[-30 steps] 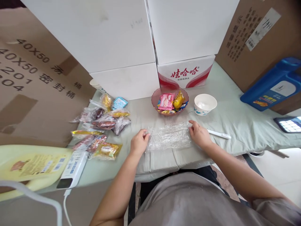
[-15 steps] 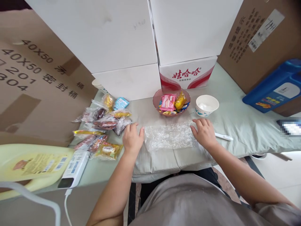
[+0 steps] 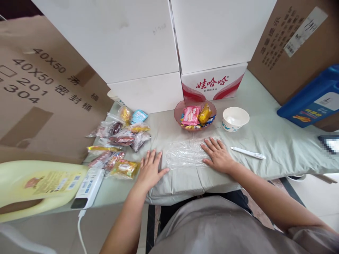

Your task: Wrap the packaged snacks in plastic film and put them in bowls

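A clear plastic sheet point(image 3: 182, 155), crinkled and perhaps a bag, lies flat on the cloth-covered table in front of me. My right hand point(image 3: 218, 157) rests with spread fingers over its right end. Just off its left edge, my left hand point(image 3: 150, 171) lies flat on the cloth, fingers apart, holding nothing. Right of my right hand is a slim white pen-like tool point(image 3: 248, 153). Behind the plastic stand a pink glass bowl point(image 3: 177, 114) of wrapped snacks and a paper bowl point(image 3: 231, 125) with something white inside.
Several wrapped snacks point(image 3: 122, 137) are heaped at the left, near a white power bank point(image 3: 88, 187) with a cable and a yellow jug point(image 3: 39, 187). White boxes point(image 3: 145, 91) wall off the back. A blue bottle point(image 3: 312, 102) stands at the right, against a brown carton point(image 3: 288, 49).
My right hand has moved left from the sheet's right edge onto its surface, uncovering more of the white tool. My left hand has shifted slightly nearer me, its fingers now spread flat.
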`<state>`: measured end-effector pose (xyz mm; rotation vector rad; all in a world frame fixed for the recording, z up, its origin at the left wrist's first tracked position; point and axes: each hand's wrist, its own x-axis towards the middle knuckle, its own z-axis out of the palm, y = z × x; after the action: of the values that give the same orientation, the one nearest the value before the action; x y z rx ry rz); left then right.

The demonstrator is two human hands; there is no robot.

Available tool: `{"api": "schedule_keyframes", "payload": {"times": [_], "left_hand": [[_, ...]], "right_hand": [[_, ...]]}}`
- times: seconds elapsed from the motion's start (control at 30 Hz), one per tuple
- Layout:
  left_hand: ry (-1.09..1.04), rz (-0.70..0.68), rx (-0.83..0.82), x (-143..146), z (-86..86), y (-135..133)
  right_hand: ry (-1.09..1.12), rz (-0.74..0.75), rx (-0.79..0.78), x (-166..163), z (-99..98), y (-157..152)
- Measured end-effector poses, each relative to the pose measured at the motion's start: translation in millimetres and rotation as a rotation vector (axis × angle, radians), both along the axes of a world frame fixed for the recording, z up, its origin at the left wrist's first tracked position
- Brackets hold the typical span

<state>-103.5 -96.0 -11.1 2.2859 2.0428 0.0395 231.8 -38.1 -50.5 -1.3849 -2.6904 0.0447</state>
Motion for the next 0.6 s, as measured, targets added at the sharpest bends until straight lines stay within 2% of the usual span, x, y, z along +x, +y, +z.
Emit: {"api": "schedule_keyframes", "payload": {"times": [0.03,0.1,0.17,0.23,0.33,0.43,0.53,0.6], "left_hand": [[-0.031,-0.023,0.029,-2,5.4,-3],[-0.116,-0.151,0.082,3,12.1,-10],[-0.197,-0.301,0.103,13,11.0,-14],[-0.251,-0.378,0.126,20,3.9,-15],[-0.303,-0.376,0.187,20,-7.6,-13],[-0.363,-0.365,0.220,14,-11.0,-13],[-0.438,-0.335,0.228,12,-8.6,-14],[-0.465,-0.294,0.220,12,-6.9,-13]], "right_hand": [[0.004,0.000,0.002,0,-0.1,0],[0.016,0.001,0.005,-1,0.2,0],[0.036,0.005,0.004,-1,2.7,-1],[0.080,0.015,0.005,2,9.2,-1],[0.218,0.043,0.019,17,23.9,-5],[0.359,0.168,-0.042,38,34.7,-13],[0.391,0.275,-0.143,56,35.4,-22],[0.425,0.245,-0.159,62,32.5,-28]]}}
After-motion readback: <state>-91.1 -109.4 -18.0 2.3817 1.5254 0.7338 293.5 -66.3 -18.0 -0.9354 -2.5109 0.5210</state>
